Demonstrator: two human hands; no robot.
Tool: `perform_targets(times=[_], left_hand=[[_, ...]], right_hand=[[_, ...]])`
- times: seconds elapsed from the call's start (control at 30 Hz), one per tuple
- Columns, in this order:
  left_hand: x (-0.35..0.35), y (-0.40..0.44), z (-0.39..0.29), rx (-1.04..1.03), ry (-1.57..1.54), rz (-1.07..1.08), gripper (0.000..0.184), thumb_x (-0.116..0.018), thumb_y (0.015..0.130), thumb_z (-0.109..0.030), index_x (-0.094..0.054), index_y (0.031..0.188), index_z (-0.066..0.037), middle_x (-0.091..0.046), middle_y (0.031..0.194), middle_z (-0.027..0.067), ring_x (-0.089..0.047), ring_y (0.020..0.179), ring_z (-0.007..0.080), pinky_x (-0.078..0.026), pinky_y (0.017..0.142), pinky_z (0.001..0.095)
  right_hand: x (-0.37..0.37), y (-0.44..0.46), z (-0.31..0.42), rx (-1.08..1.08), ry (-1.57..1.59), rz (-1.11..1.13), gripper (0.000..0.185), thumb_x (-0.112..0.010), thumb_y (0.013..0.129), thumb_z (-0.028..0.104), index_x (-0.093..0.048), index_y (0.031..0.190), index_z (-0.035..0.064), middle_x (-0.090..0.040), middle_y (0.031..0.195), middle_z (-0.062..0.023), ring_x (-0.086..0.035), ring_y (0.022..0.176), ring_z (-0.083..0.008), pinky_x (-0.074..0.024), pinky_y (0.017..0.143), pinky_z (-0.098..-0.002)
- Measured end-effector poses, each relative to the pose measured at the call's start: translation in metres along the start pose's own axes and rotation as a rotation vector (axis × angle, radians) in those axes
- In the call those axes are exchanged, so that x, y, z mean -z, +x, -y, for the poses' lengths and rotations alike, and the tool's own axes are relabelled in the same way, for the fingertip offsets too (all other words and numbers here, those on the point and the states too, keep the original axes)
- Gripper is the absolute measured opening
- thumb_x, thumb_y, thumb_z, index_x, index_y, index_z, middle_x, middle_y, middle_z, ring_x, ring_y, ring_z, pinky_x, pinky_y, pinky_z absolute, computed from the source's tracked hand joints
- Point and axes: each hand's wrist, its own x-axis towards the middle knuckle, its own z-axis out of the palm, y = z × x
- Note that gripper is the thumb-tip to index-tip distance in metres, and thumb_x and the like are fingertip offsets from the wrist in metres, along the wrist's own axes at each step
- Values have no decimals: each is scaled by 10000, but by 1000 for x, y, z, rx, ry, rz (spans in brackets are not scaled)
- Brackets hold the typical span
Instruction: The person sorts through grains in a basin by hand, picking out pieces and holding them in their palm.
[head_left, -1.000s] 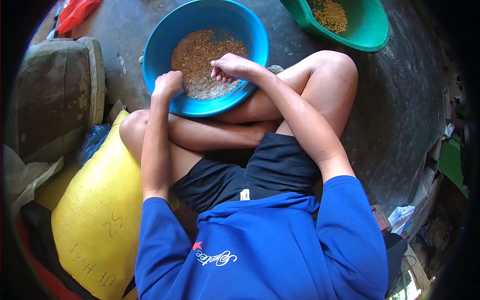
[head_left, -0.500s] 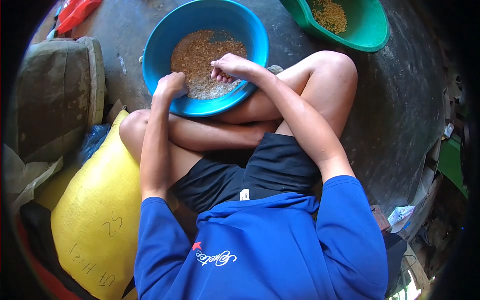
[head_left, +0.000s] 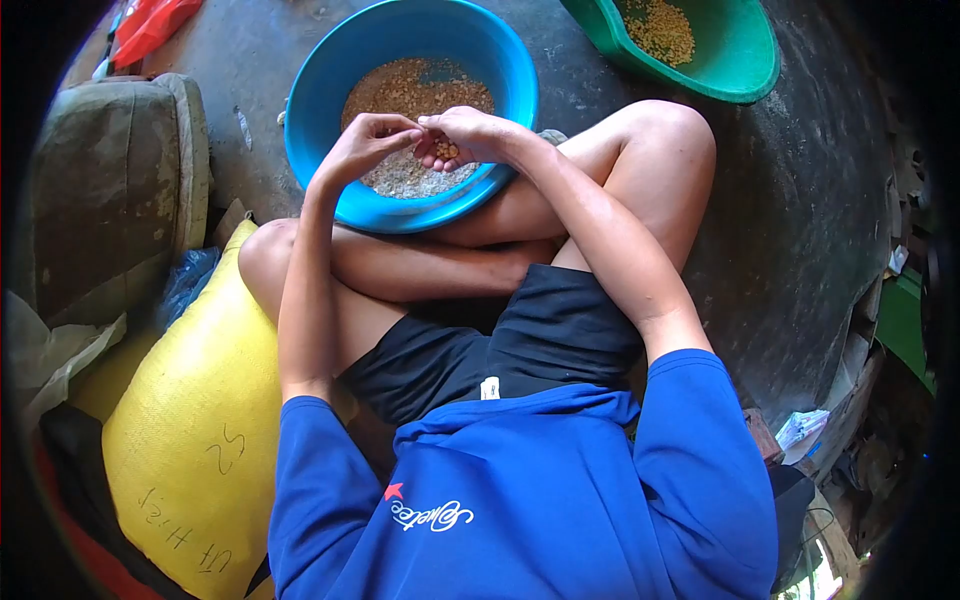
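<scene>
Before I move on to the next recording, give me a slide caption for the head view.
Left hand beside the right hand, which cups grains over a blue basin.

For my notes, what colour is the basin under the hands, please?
The basin is blue, clearest in head view.

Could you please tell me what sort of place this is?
Perhaps a home storeroom or work corner, judging by the bulging yellow woven sack, round blue plastic basin and dark grey floor.
</scene>
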Motion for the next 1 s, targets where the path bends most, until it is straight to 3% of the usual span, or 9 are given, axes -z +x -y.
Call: perform_targets(times=[0.1,0.23,0.3,0.47,0.87,1.0], left_hand=[[7,4,13,42,-39,-160,278,-723,983,-265,-754,1022,8,-691,832,-13,-569,794,58,-486,709,271],[10,-4,11,184,447,-54,201,-778,818,-173,-777,976,-50,-702,779,87,-632,724,148,-522,685,334],[2,-5,17,124,554,55,209,-740,777,-128,-796,977,-102,-754,889,164,-735,868,305,-562,800,424],[-8,0,31,181,638,223,187,-763,784,-132,-801,968,-125,-772,918,132,-747,891,287,-567,818,411],[-14,-3,28,170,759,205,170,-744,788,-205,-812,944,-203,-766,932,107,-729,935,319,-569,836,452],[-12,-1,36,132,711,191,156,-718,837,-203,-788,966,-149,-762,953,127,-725,941,327,-560,838,458]], right_hand=[[0,-1,3,-64,-97,-30,545,-377,1118,398,-697,1024,-33,-695,843,-107,-650,699,-187,-550,643,-331],[-1,-2,2,-54,-125,-58,556,-371,1117,386,-699,1022,-53,-667,792,-101,-609,655,-174,-519,613,-323],[0,0,2,-41,-110,-52,555,-376,1116,383,-699,1022,-59,-657,778,-96,-597,646,-169,-511,609,-321],[1,1,3,2,-126,-82,538,-386,1112,367,-708,1000,-49,-664,769,-82,-594,643,-156,-510,608,-316],[2,4,0,26,-194,-111,530,-402,1104,378,-731,978,-17,-682,750,-67,-591,599,-147,-516,591,-316],[3,5,-1,45,-231,-115,534,-403,1101,387,-738,978,-10,-686,748,-66,-596,594,-147,-524,592,-316]])
